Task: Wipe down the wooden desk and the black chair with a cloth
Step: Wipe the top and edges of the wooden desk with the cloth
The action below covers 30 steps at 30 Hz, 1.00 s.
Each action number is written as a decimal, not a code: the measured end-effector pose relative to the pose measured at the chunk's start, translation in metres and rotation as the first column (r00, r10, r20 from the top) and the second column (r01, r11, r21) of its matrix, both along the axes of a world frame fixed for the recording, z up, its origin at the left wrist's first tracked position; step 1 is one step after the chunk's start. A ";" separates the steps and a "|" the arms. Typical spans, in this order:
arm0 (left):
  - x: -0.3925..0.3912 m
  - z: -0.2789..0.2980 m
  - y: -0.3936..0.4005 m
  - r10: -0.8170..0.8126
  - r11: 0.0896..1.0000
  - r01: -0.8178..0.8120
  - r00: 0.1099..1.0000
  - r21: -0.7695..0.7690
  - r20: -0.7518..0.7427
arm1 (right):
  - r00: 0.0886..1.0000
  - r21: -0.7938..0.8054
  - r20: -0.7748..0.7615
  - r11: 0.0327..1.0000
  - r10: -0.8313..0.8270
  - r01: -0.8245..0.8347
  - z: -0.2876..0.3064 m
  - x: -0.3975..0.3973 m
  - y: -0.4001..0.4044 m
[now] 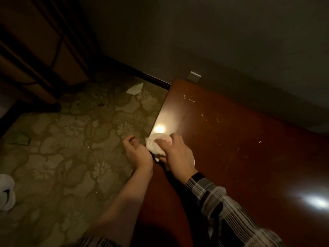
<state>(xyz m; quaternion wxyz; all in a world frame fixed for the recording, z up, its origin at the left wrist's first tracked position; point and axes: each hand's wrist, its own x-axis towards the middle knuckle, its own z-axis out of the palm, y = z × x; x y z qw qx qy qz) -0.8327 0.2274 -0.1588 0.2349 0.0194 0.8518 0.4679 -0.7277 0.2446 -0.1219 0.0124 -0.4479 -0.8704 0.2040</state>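
- Lighting on my feed is pretty dim, so take the small stuff loosely. The wooden desk [240, 139] fills the right side, pushed up against the wall with a wall socket [194, 76] just past its far corner.
- Desk top has pale scratchy smears [219, 119] scattered across the middle, plus two bright light glares, one right at the left edge by the hands.
- Left of the desk is patterned carpet [71, 139] with bits lying around: a white paper scrap [135, 89] near the skirting, a greenish scrap [20, 138] far left, and a white shoe [6, 193] at the frame edge. A dark wood cabinet [35, 50] stands in the top left.
- Can't spot the black chair from this view.
- The cloth [156, 146] is a white bunched wad sitting right on the desk's left edge.
- Right hand [178, 152] is palm-down on top of the cloth, fingers curled round it and pressing it to the wood; plaid sleeve comes down to the wrist.
- Left hand [137, 151] hangs just off the desk edge beside the cloth, bare forearm, fingers loosely curled. Looks like it touches the cloth's edge, but I can't tell if it actually grips anything.
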 end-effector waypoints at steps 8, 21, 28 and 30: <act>0.008 0.007 0.036 -0.370 0.922 0.387 0.898 0.028 -0.238 | 0.943 0.003 0.042 0.944 -0.330 0.330 0.015 -0.016 0.101; -0.001 -0.018 0.102 -0.323 0.882 0.268 0.943 -0.387 -0.084 | 0.974 0.067 -0.020 0.972 -0.225 0.225 -0.009 0.004 0.142; -0.001 -0.018 0.102 -0.397 0.840 0.315 0.912 -0.441 -0.106 | 0.908 0.067 -0.058 0.906 -0.414 0.417 -0.005 -0.009 0.235; -0.001 -0.015 0.101 -0.399 0.840 0.318 0.911 -0.439 -0.103 | 0.907 0.074 -0.104 0.906 -0.408 0.416 -0.002 -0.015 0.226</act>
